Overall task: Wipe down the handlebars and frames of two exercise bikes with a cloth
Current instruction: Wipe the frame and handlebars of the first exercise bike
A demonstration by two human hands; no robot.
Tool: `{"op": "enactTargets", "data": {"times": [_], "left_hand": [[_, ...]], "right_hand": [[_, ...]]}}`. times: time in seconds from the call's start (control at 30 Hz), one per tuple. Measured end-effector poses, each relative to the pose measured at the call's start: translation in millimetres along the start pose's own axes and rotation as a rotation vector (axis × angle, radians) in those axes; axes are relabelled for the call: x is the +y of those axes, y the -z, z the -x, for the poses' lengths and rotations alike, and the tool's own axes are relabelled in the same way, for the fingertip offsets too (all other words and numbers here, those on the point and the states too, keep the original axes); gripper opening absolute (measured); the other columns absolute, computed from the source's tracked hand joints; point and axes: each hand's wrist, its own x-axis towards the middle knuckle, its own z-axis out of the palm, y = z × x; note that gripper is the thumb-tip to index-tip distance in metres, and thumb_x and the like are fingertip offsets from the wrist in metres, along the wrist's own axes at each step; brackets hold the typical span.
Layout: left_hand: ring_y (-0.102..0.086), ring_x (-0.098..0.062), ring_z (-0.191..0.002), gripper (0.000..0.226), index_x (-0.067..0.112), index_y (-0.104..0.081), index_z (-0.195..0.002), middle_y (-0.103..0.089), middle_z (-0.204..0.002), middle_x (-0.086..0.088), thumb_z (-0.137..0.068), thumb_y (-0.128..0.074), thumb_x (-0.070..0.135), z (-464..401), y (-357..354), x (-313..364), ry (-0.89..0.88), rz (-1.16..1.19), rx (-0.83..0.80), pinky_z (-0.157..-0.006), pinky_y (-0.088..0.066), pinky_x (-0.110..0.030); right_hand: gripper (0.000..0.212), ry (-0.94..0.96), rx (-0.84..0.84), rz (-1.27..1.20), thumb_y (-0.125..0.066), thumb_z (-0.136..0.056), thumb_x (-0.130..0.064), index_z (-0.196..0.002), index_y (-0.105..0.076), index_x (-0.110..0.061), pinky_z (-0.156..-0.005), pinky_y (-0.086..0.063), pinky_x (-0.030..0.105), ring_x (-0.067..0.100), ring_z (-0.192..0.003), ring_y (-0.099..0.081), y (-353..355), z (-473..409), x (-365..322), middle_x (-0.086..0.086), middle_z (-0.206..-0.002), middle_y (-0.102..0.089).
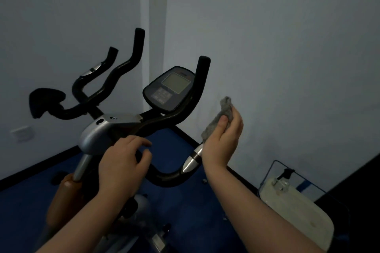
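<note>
My right hand pinches the crumpled grey cloth, held up at three o'clock from the black padded handlebar. My left hand hovers over the near bar, fingers loosely curled, holding nothing. At five o'clock a wire-framed basket holds a clear pump bottle.

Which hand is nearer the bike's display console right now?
Right. The right hand, holding the grey cloth, is just right of the console. The left hand sits lower, on the handlebar.
</note>
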Motion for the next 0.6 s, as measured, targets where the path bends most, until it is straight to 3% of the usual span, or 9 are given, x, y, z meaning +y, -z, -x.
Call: {"op": "enactTargets", "data": {"times": [0.1,0.13,0.17,0.23,0.33,0.43,0.53,0.6], "left_hand": [[-0.059,-0.012,-0.081,0.012,0.027,-0.068,-0.092,-0.067,-0.097,0.01,-0.082,-0.061,0.025,-1,-2,0,0.004,-0.001,0.0,-0.061,-0.039,-0.027],[-0.057,-0.01,-0.08,0.013,0.027,-0.068,-0.092,-0.066,-0.097,0.01,-0.083,-0.06,0.026,-1,-3,-1,-0.002,0.0,-0.003,-0.06,-0.038,-0.026],[-0.055,-0.008,-0.08,0.014,0.027,-0.068,-0.093,-0.066,-0.097,0.011,-0.083,-0.059,0.027,-1,-3,-1,-0.007,0.004,-0.007,-0.06,-0.038,-0.026],[-0.057,-0.008,-0.082,0.014,0.028,-0.068,-0.092,-0.066,-0.096,0.012,-0.083,-0.058,0.027,-1,-2,0,-0.006,0.006,-0.018,-0.06,-0.039,-0.026],[-0.058,-0.009,-0.083,0.013,0.031,-0.067,-0.093,-0.066,-0.095,0.013,-0.083,-0.059,0.028,0,-3,-2,-0.01,-0.005,-0.031,-0.059,-0.039,-0.026],[-0.059,-0.009,-0.083,0.014,0.031,-0.068,-0.092,-0.066,-0.095,0.013,-0.082,-0.058,0.028,-1,-3,-3,-0.044,-0.006,-0.037,-0.059,-0.039,-0.026],[-0.06,-0.012,-0.079,0.013,0.029,-0.069,-0.091,-0.068,-0.095,0.012,-0.082,-0.062,0.025,0,-3,-4,-0.073,-0.002,-0.032,-0.06,-0.039,-0.026],[-0.06,-0.011,-0.076,0.012,0.028,-0.07,-0.089,-0.068,-0.093,0.012,-0.081,-0.064,0.022,1,-2,-4,-0.086,0.003,-0.023,-0.059,-0.037,-0.026]], "right_hand": [[0.029,-0.105,-0.018,-0.004,-0.033,-0.102,-0.029,-0.116,-0.055,-0.015,-0.085,-0.053,0.034,0.013,-0.094,-0.06,-2,-24,-8,0.002,-0.109,-0.063],[0.029,-0.129,-0.021,-0.025,-0.033,-0.102,-0.029,-0.115,-0.055,-0.015,-0.085,-0.053,0.038,0.015,-0.094,-0.061,-1,-26,-10,0.003,-0.107,-0.064],[0.03,-0.148,-0.02,-0.041,-0.033,-0.102,-0.029,-0.12,-0.053,-0.016,-0.087,-0.052,0.037,0.015,-0.099,-0.06,0,-21,-12,0.003,-0.113,-0.062],[0.037,-0.181,0.002,-0.035,-0.035,-0.102,-0.027,-0.138,-0.039,-0.022,-0.092,-0.045,0.02,0.009,-0.115,-0.05,-2,12,-5,0.003,-0.134,-0.048],[0.051,-0.276,0.005,-0.087,-0.036,-0.101,-0.025,-0.149,-0.018,-0.026,-0.089,-0.03,0.0,-0.001,-0.12,-0.037,-4,64,1,0.003,-0.146,-0.032],[0.055,-0.31,-0.037,-0.08,-0.038,-0.101,-0.025,-0.15,-0.015,-0.022,-0.094,-0.032,0.013,0.002,-0.122,-0.037,-7,44,-1,0.005,-0.148,-0.031],[0.054,-0.292,-0.016,0.022,-0.035,-0.102,-0.027,-0.15,-0.013,-0.02,-0.086,-0.035,0.017,0.001,-0.112,-0.04,-7,21,-6,0.005,-0.146,-0.032],[0.056,-0.276,-0.025,0.063,-0.034,-0.101,-0.029,-0.151,-0.007,-0.023,-0.089,-0.035,0.018,0.004,-0.116,-0.04,-7,42,-7,0.006,-0.149,-0.027]]}}
